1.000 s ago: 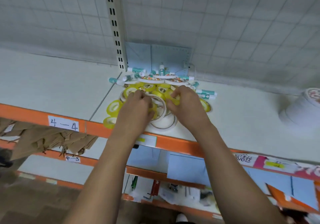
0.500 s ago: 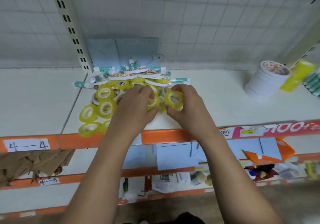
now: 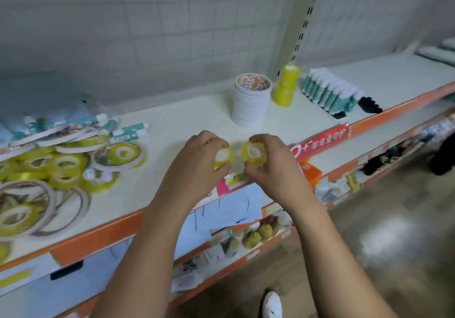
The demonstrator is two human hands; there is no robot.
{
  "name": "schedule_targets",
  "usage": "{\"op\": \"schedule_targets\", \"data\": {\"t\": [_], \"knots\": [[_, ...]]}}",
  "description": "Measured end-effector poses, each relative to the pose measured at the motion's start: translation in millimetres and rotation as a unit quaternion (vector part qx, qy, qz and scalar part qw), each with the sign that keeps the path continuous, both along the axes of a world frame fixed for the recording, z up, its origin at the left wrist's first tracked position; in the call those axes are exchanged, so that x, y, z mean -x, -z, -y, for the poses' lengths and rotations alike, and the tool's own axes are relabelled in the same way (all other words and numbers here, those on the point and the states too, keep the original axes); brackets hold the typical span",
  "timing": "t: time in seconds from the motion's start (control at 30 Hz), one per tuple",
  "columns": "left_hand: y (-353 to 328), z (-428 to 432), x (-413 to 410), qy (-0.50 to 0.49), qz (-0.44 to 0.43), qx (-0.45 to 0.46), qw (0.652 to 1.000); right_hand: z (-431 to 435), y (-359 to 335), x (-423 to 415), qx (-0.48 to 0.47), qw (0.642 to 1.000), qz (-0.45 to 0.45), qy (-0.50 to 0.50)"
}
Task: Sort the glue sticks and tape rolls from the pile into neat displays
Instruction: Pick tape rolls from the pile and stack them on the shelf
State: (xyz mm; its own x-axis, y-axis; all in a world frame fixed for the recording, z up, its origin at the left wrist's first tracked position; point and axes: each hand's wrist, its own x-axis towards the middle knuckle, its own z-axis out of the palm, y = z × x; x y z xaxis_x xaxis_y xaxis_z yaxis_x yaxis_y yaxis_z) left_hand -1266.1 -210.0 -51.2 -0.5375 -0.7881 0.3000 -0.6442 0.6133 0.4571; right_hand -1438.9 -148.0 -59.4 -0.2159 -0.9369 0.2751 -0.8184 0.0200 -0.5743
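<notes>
We have a small yellow tape roll in each hand: our left hand [image 3: 197, 160] curls its fingers round the left roll [image 3: 225, 156], our right hand [image 3: 273, 167] pinches the right roll [image 3: 254, 154], and both hang just above the front of the shelf [image 3: 184, 118], between the mixed pile [image 3: 66, 167] on the left and the sorted displays further right. The likely home is the upright yellow stack [image 3: 286, 86] beside the white tape stack [image 3: 251, 101], and there, we judge, lies the risk. That yellow column is tall and narrow, so a roll set down off-centre could tip it into the glue stick row [image 3: 330, 93] just beside it. Carrying two at once also leaves us no free hand to steady it. The picture is blurred, so we cannot tell whether either hand holds more than one roll; a hidden extra could slip and roll off the shelf edge.
</notes>
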Motion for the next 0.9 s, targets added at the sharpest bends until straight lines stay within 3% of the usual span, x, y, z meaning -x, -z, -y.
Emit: {"op": "schedule_targets", "data": {"t": [0.43, 0.9], "knots": [[8, 14, 199, -0.016, -0.007, -0.028, 0.999, 14, 2, 204, -0.01, 1.0, -0.004, -0.009], [24, 70, 252, -0.042, 0.017, -0.037, 0.998, 72, 6, 249, -0.028, 0.999, -0.012, -0.035]]}}
